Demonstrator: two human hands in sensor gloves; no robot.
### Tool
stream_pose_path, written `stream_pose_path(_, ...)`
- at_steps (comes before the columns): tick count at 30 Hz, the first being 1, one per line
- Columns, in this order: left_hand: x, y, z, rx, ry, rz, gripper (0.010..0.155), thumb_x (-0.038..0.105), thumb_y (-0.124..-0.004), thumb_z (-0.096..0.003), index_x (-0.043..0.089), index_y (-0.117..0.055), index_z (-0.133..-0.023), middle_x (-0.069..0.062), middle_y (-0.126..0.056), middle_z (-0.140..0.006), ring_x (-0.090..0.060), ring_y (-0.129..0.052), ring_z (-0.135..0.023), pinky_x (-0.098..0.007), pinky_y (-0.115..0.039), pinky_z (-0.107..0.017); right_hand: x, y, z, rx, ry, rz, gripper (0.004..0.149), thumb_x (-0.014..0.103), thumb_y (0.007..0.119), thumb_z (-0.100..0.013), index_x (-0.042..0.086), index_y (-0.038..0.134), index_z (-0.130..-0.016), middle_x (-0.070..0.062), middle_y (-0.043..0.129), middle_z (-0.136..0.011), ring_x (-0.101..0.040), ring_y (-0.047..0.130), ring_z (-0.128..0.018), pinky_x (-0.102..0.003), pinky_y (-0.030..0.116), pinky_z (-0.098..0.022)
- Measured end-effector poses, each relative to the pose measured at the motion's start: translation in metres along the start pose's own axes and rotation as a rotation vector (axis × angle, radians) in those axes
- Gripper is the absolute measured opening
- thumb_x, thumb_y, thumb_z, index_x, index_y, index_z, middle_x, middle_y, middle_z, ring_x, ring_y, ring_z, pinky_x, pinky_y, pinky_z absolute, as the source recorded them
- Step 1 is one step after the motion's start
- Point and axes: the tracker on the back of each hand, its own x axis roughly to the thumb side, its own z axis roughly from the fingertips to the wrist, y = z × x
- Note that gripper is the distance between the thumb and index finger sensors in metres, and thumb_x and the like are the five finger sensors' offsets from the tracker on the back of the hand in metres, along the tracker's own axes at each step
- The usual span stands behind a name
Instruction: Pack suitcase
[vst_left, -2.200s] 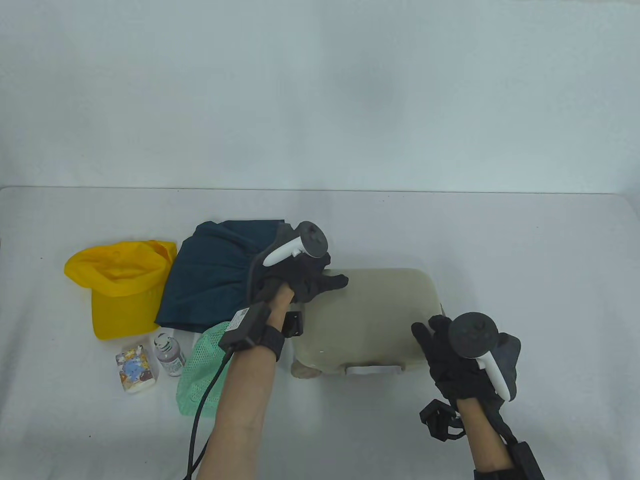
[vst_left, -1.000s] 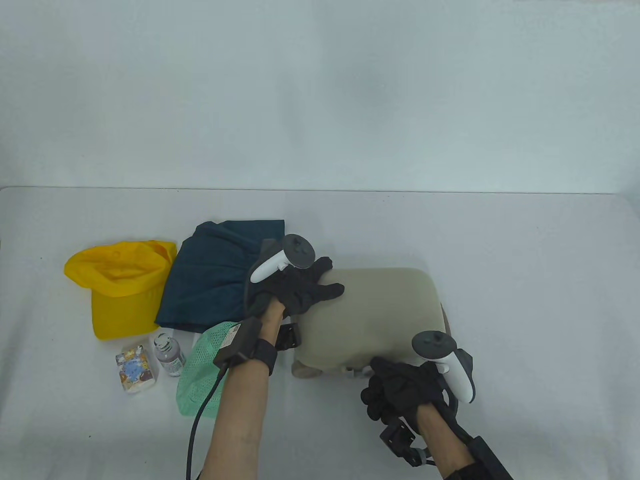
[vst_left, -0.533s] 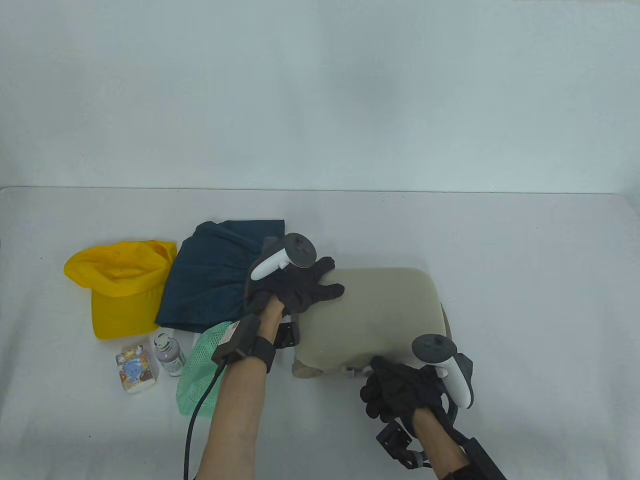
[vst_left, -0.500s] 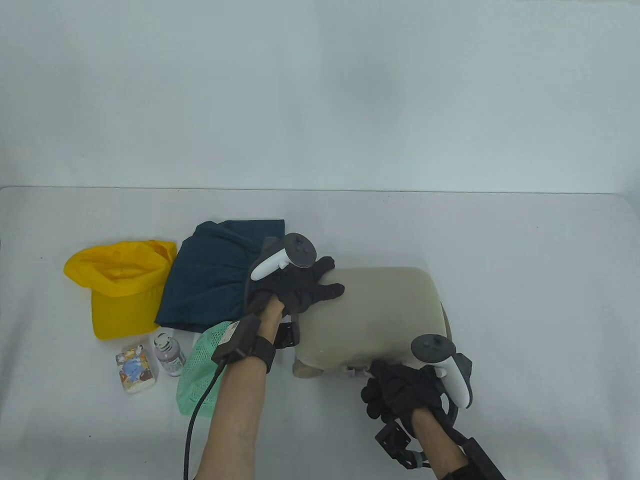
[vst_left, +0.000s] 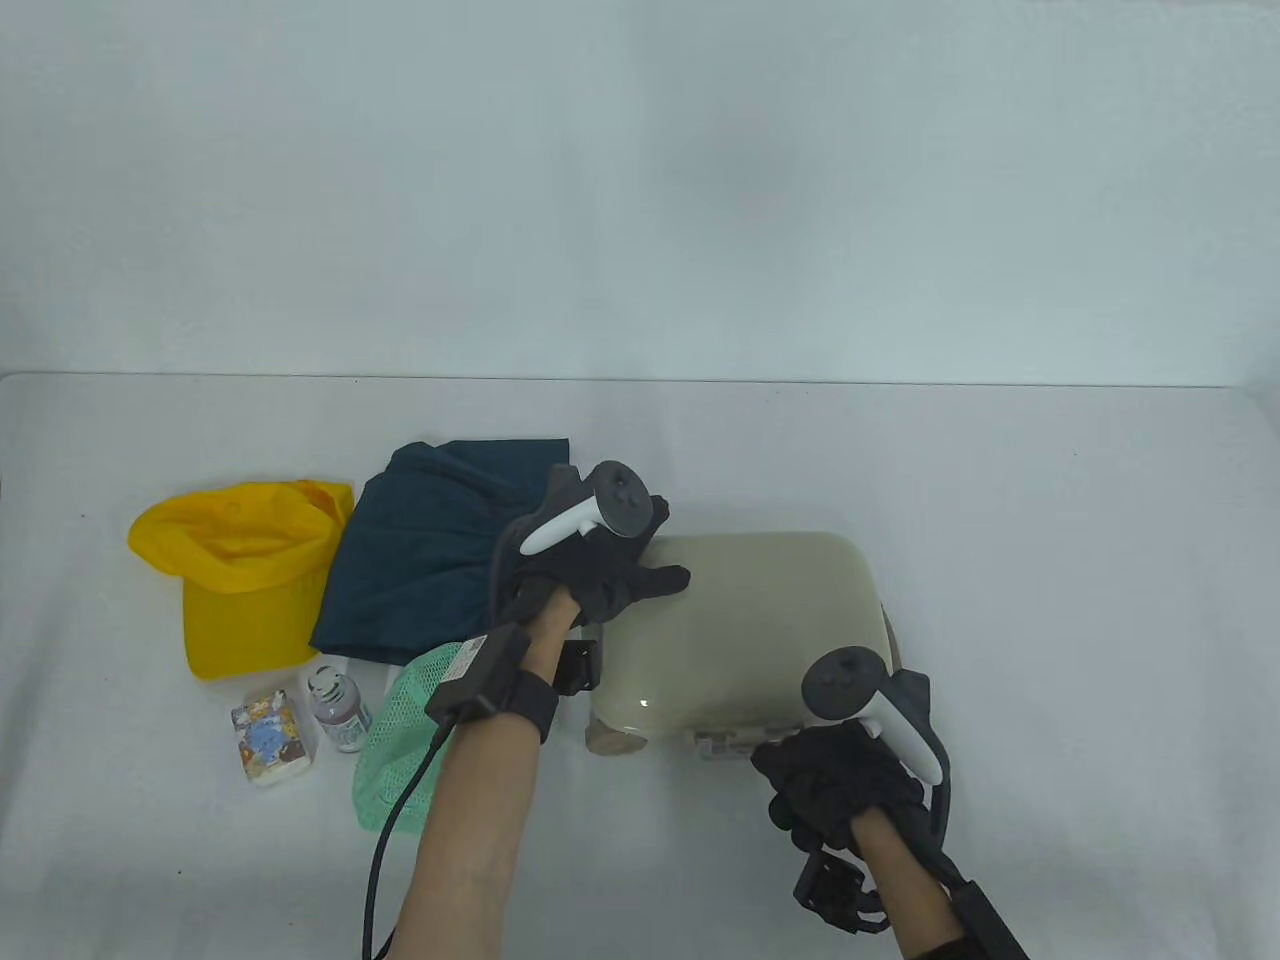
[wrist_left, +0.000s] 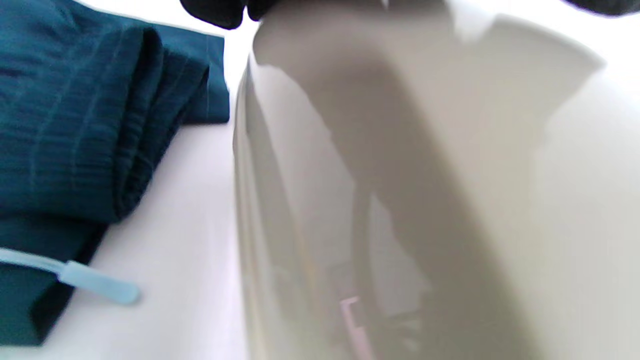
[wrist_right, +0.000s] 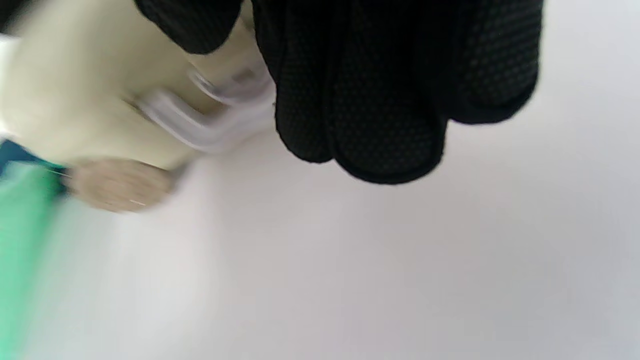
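1. Right hand (vst_left: 840, 790) at the suitcase's near edge, fingers (wrist_right: 360, 100) curled together just beside the clear handle (vst_left: 730, 740); can't tell if they actually grip it
2. Near left on the bench (vst_left: 1050, 560): green mesh bag (vst_left: 400, 745), small bottle (vst_left: 338, 708), printed pack (vst_left: 268, 740)
3. Beige suitcase (vst_left: 750, 620) lies flat mid-bench, lid closed, wheel (vst_left: 612, 738) at near-left corner
4. Left hand (vst_left: 595, 575) rests on the suitcase's left end, fingers spread flat, grip apart, holding nothing
5. Folded teal garment (vst_left: 420, 560) just left of the suitcase, small gap between in the left wrist view
6. Yellow cap (vst_left: 245, 575) far left, touching the garment
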Motion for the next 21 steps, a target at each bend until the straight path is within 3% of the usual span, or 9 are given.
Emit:
stream_pose_path(5, 0.016, -0.007, 0.061, 0.214, -0.054, 0.094, 0.09, 0.069, -0.054, -0.0463, 0.029, -0.01, -0.113, -0.013, -0.024, -0.123, -0.041, -0.037, -0.114, -0.052, -0.048, -0.081, 0.009, -0.049, 0.026, -0.19, -0.109, -0.082, 0.063, 0.053, 0.059, -0.055, 0.006, 0.07, -0.096, -0.006, 0.096, -0.076, -0.025, 0.103, -0.056, -0.039, 0.087, -0.041)
stream_pose_path(10, 0.011, -0.04, 0.1, 0.269, -0.035, 0.214, 0.091, 0.068, -0.051, -0.0491, 0.019, -0.009, -0.114, -0.019, -0.025, -0.122, -0.046, -0.04, -0.111, -0.053, -0.051, -0.079, -0.006, -0.073, 0.03, -0.349, -0.099, -0.113, 0.066, 0.055, 0.058, -0.055, 0.011, 0.059, -0.104, -0.009, 0.084, -0.093, -0.032, 0.094, -0.075, -0.042, 0.083, -0.05)
stream_pose_path(14, 0.0, -0.066, 0.115, 0.239, 0.047, 0.245, 0.093, 0.067, -0.05, -0.0505, 0.013, -0.007, -0.112, -0.026, -0.024, -0.119, -0.051, -0.04, -0.109, -0.054, -0.053, -0.078, -0.028, -0.077, 0.024, -0.431, -0.035, -0.127, 0.067, 0.055, 0.058, -0.055, 0.013, 0.055, -0.106, -0.011, 0.076, -0.101, -0.035, 0.087, -0.084, -0.044, 0.079, -0.055)
stream_pose_path(17, -0.005, -0.078, 0.119, 0.181, 0.066, 0.326, 0.096, 0.066, -0.05, -0.0514, 0.006, -0.004, -0.111, -0.03, -0.019, -0.117, -0.054, -0.036, -0.107, -0.055, -0.053, -0.077, -0.04, -0.071, 0.016, -0.438, 0.009, -0.108, 0.071, 0.056, 0.057, -0.055, 0.013, 0.045, -0.11, -0.013, 0.064, -0.11, -0.039, 0.075, -0.095, -0.053, 0.07, -0.065)
stream_pose_path(21, -0.01, -0.091, 0.113, 0.123, 0.097, 0.376, 0.097, 0.065, -0.05, -0.0517, 0.002, -0.005, -0.11, -0.033, -0.023, -0.116, -0.056, -0.039, -0.105, -0.055, -0.055, -0.076, -0.052, -0.055, 0.0, -0.324, 0.036, -0.119, 0.081, 0.058, 0.056, -0.055, 0.004, 0.033, -0.111, -0.025, 0.052, -0.114, -0.048, 0.066, -0.098, -0.058, 0.066, -0.066)
